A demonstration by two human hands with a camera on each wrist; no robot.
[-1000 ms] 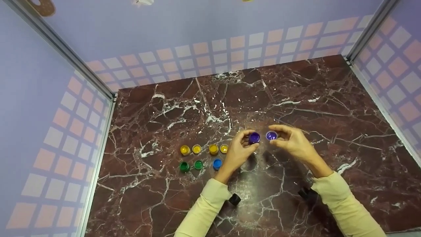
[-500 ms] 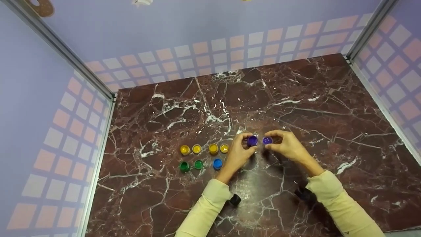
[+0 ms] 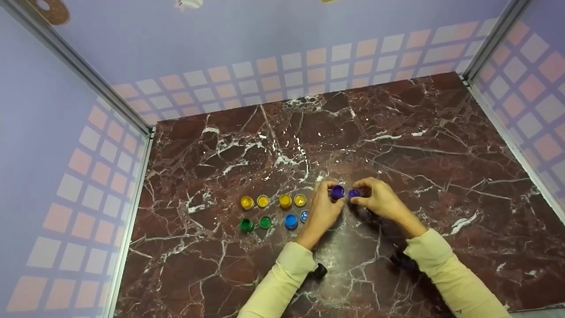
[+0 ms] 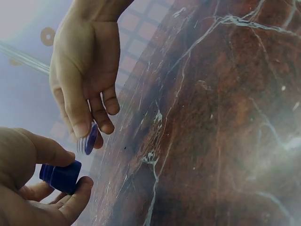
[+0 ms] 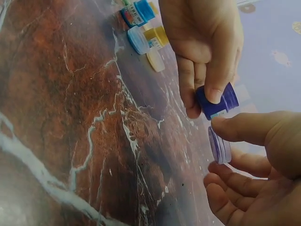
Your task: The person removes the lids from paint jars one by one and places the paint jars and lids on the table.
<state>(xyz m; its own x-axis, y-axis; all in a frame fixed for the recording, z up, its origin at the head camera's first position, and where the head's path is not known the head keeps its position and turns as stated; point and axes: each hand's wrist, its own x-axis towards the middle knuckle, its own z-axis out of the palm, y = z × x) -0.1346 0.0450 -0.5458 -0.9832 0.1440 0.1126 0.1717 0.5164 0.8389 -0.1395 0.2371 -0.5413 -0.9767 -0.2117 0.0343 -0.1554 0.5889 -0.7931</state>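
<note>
My left hand (image 3: 324,212) pinches a small open jar of purple paint (image 3: 337,191) between thumb and fingers, its mouth facing up toward the head camera. A short gap to the right, my right hand (image 3: 380,198) pinches the jar's clear lid (image 3: 354,194), its inner side smeared purple. In the left wrist view the dark purple jar (image 4: 62,176) is tilted, and the lid (image 4: 88,140) is held on edge above it. The right wrist view shows the lid (image 5: 219,145) close to the jar (image 5: 217,101), apart from it.
Left of my hands stand open paint jars with their lids beside them: yellow (image 3: 247,202), another yellow (image 3: 285,201), green (image 3: 246,225) and blue (image 3: 291,221). The blue lid (image 3: 304,216) is partly behind my left wrist. Panels (image 3: 265,39) border the marble-patterned table (image 3: 397,123).
Both hands have moved slightly down in the head view. My right hand has come left with the lid, narrowing its gap to the jar. The blue lid now shows beside my left wrist.
</note>
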